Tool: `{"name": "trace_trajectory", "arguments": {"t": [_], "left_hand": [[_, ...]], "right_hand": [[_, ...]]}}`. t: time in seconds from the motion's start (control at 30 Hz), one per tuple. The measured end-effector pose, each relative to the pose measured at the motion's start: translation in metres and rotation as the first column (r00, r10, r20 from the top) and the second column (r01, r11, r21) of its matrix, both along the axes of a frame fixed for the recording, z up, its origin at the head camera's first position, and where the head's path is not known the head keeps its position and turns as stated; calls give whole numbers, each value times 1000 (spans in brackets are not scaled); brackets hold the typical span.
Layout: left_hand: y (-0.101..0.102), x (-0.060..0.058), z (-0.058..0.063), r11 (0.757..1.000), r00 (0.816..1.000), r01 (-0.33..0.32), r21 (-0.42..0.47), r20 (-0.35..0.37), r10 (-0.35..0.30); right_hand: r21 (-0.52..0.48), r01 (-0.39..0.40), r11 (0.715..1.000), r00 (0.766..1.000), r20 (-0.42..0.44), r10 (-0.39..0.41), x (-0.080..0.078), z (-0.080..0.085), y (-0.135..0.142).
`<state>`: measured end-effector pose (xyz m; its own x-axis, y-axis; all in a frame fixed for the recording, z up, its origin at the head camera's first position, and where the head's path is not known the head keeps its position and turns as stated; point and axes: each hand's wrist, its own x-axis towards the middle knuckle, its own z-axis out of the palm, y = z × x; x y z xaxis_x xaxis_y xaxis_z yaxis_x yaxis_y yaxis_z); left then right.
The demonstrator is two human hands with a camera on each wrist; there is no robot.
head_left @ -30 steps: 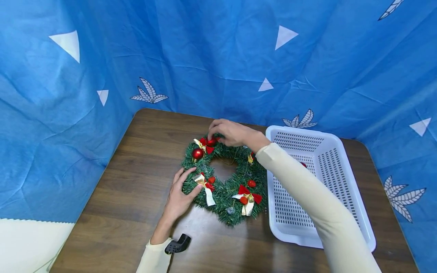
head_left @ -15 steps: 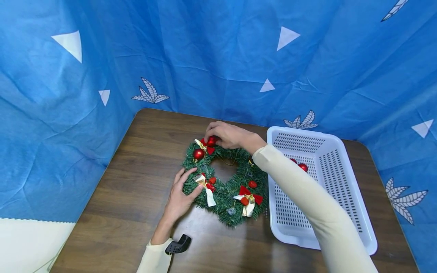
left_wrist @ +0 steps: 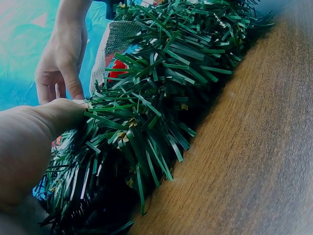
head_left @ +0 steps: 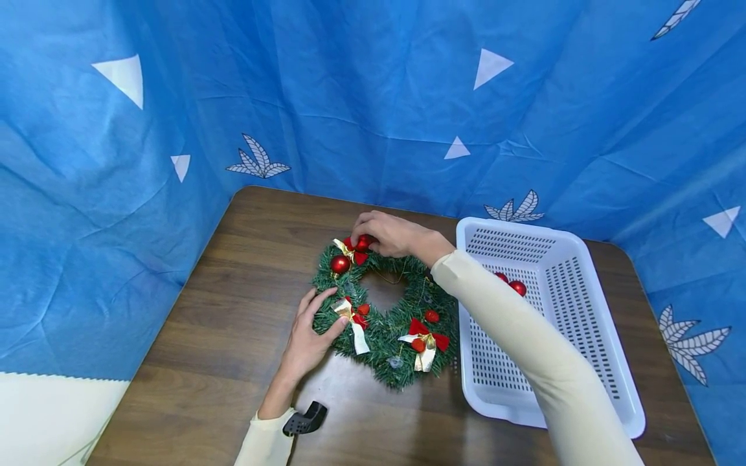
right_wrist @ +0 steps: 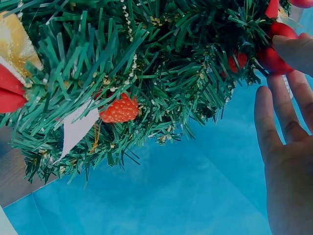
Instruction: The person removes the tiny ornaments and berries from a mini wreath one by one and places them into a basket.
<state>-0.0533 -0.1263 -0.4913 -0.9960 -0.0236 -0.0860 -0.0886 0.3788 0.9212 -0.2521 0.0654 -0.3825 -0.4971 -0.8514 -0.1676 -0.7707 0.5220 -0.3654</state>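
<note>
A green wreath [head_left: 381, 336] with red and gold bows lies on the wooden table. At its far upper-left part, my right hand [head_left: 387, 233] pinches a red bauble [right_wrist: 274, 59] between thumb and fingers, close beside a red and gold bow [head_left: 351, 252]. Another shiny red bauble [head_left: 340, 264] hangs just to the left of that. My left hand [head_left: 305, 340] holds the wreath's left side, its thumb over the greenery beside a second bow [head_left: 359, 336]. In the left wrist view the thumb [left_wrist: 61, 115] presses into the needles.
To the right stands a white perforated basket [head_left: 478, 401] with red baubles [head_left: 517, 288] inside, partly covered by the right sleeve [head_left: 524, 330]. A blue curtain [head_left: 361, 77] hangs behind the table [head_left: 204, 310]. Red berry ornaments [right_wrist: 120, 108] sit among the wreath's needles.
My right hand has shifted slightly left and down with the red bauble at the wreath's upper part. More red baubles show in the basket as the sleeve moved. The left hand stays in place.
</note>
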Motion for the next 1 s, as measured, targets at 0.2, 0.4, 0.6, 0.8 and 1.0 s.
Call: {"name": "trace_trajectory", "arguments": {"t": [0.2, 0.4, 0.6, 0.8, 1.0], "left_hand": [[1, -1, -3, 1000, 1000, -8, -4, -28, 8], [1, -2, -3, 1000, 1000, -1, -3, -29, 1], [0, -2, -1, 1000, 1000, 2, 0, -12, -2], [0, -1, -2, 1000, 1000, 2, 6, 0, -2], [-1, -1, -1, 1000, 1000, 3, 2, -5, -3]], "right_hand": [[-26, -10, 1000, 1000, -20, 10, -1, 2, 4], [-25, 8, 1000, 999, -31, -9, -1, 6, 9], [-28, 30, 999, 999, -20, -31, 0, 10, 15], [-39, 34, 999, 999, -11, -35, 0, 13, 26], [-82, 22, 996, 999, -39, -25, -1, 16, 39]]}}
